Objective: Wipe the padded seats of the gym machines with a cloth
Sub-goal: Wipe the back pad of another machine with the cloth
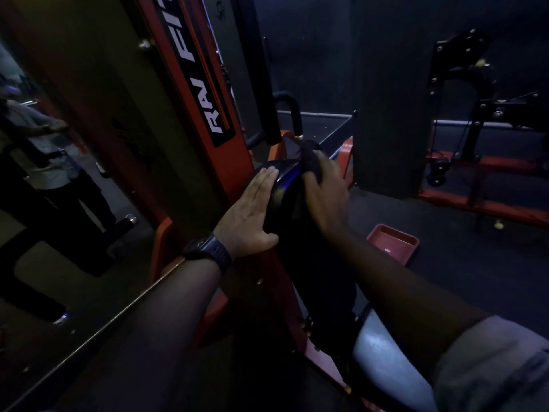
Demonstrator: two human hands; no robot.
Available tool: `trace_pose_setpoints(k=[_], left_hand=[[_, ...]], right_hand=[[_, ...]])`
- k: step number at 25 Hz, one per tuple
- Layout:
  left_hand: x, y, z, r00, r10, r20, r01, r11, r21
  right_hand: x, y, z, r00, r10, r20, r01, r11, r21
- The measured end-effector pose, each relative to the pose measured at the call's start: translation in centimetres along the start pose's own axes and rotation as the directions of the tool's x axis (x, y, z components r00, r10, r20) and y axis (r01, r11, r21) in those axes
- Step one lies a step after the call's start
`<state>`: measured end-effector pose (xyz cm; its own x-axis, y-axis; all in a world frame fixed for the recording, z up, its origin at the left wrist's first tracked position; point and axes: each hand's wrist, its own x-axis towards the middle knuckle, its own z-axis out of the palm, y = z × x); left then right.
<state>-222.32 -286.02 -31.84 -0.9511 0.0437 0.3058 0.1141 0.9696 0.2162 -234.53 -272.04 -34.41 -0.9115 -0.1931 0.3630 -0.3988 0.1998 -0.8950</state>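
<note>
A black padded back pad (285, 185) of an orange-framed gym machine stands in the middle of the view. My left hand (249, 212), with a dark watch on its wrist, lies flat with straight fingers against the pad's left side. My right hand (323, 194) grips a dark cloth (310, 162) and presses it on the pad's upper right edge. Below my right forearm, a padded seat (383, 358) shows with a pale sheen at the lower right.
The machine's orange upright (214, 93) with a black label rises just left of the pad. A mirror (59, 173) fills the left side. A red tray (392, 245) lies on the dark floor at right. Another orange-and-black machine (463, 120) stands at the far right.
</note>
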Motion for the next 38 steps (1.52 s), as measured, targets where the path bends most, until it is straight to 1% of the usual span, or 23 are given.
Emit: trace_pose_setpoints(k=[2,3,4,6,7,10,11,13,14,15,17,18,19,21,22,26,27,29,30,31,34,37,38], left_hand=[[0.0,-0.1,0.0,1.0,0.008,-0.006,-0.008,1.0,-0.009],[0.0,-0.1,0.0,1.0,0.009,-0.009,-0.009,1.0,-0.012],[0.1,-0.1,0.0,1.0,0.015,-0.015,-0.015,1.0,-0.012],[0.1,-0.2,0.1,0.999,0.036,-0.024,-0.037,0.999,-0.015],[0.0,-0.2,0.1,0.998,0.05,-0.023,-0.051,0.999,-0.016],[0.2,-0.9,0.5,0.991,0.129,-0.045,-0.128,0.992,0.017],[0.3,-1.3,0.7,0.987,0.151,-0.049,-0.15,0.989,0.018],[0.4,-1.5,0.9,0.988,0.145,-0.052,-0.145,0.989,0.001],[0.4,-1.5,1.0,0.988,0.141,-0.057,-0.142,0.99,-0.012],[0.3,-1.5,1.2,0.987,0.147,-0.069,-0.149,0.988,-0.029],[0.3,-1.8,1.5,0.981,0.17,-0.096,-0.177,0.982,-0.067],[0.3,-1.9,1.6,0.98,0.174,-0.101,-0.182,0.98,-0.082],[0.3,-1.9,1.7,0.98,0.172,-0.1,-0.181,0.979,-0.091],[0.5,-2.1,1.7,0.981,0.167,-0.096,-0.176,0.98,-0.096],[0.5,-2.2,1.7,0.98,0.174,-0.096,-0.183,0.978,-0.096],[0.5,-2.6,1.7,0.975,0.213,-0.058,-0.219,0.967,-0.133],[0.6,-2.6,1.6,0.979,0.202,-0.035,-0.205,0.969,-0.135],[0.7,-2.4,1.4,0.986,0.168,-0.019,-0.169,0.977,-0.131],[0.6,-2.3,1.4,0.988,0.154,-0.024,-0.156,0.978,-0.138],[0.5,-2.2,1.4,0.988,0.147,-0.037,-0.151,0.977,-0.149],[0.3,-2.0,1.5,0.986,0.149,-0.078,-0.161,0.968,-0.192],[0.3,-1.6,1.5,0.991,0.109,-0.076,-0.123,0.97,-0.21],[0.3,-1.6,1.5,0.99,0.114,-0.082,-0.129,0.969,-0.21]], right_hand=[[-3.1,0.6,0.7,0.909,-0.41,0.076,0.417,0.898,-0.14],[-3.3,1.0,0.8,0.86,-0.5,0.105,0.51,0.845,-0.16],[-2.7,1.2,0.8,0.881,-0.467,0.074,0.473,0.868,-0.154],[-2.5,0.1,1.0,0.992,-0.103,-0.07,0.104,0.994,0.015],[-3.4,-0.3,1.4,0.994,-0.053,-0.093,0.055,0.998,0.022],[-7.2,1.5,2.1,0.873,-0.485,0.047,0.485,0.858,-0.168],[-7.3,2.2,2.2,0.868,-0.495,0.041,0.494,0.852,-0.175],[-6.9,1.8,2.6,0.985,-0.095,-0.141,0.097,0.995,0.006],[-7.4,1.1,3.1,0.979,0.111,-0.173,-0.096,0.991,0.089],[-8.3,0.7,3.5,0.974,0.131,-0.182,-0.122,0.991,0.06],[-10.4,1.5,3.8,0.976,-0.186,-0.115,0.175,0.979,-0.102],[-10.2,2.0,3.5,0.961,-0.262,-0.088,0.251,0.961,-0.116],[-9.3,2.3,3.1,0.972,-0.204,-0.115,0.193,0.976,-0.104],[-8.3,1.3,3.6,0.964,0.106,-0.245,-0.097,0.994,0.047],[-8.8,0.4,4.3,0.951,0.154,-0.269,-0.148,0.988,0.041],[-10.9,1.4,4.4,0.951,-0.25,-0.182,0.223,0.962,-0.156],[-9.8,1.9,3.9,0.96,-0.196,-0.197,0.171,0.976,-0.137],[-8.0,0.8,3.9,0.956,0.154,-0.25,-0.137,0.987,0.084],[-8.1,0.0,4.4,0.931,0.267,-0.248,-0.25,0.963,0.097],[-8.8,-0.3,5.0,0.937,0.218,-0.272,-0.219,0.975,0.027],[-9.1,0.7,4.5,0.964,-0.188,-0.186,0.159,0.974,-0.162],[-6.0,0.2,3.1,0.978,0.101,-0.181,-0.1,0.995,0.018],[-6.1,-0.4,3.3,0.979,0.085,-0.185,-0.089,0.996,-0.015]])
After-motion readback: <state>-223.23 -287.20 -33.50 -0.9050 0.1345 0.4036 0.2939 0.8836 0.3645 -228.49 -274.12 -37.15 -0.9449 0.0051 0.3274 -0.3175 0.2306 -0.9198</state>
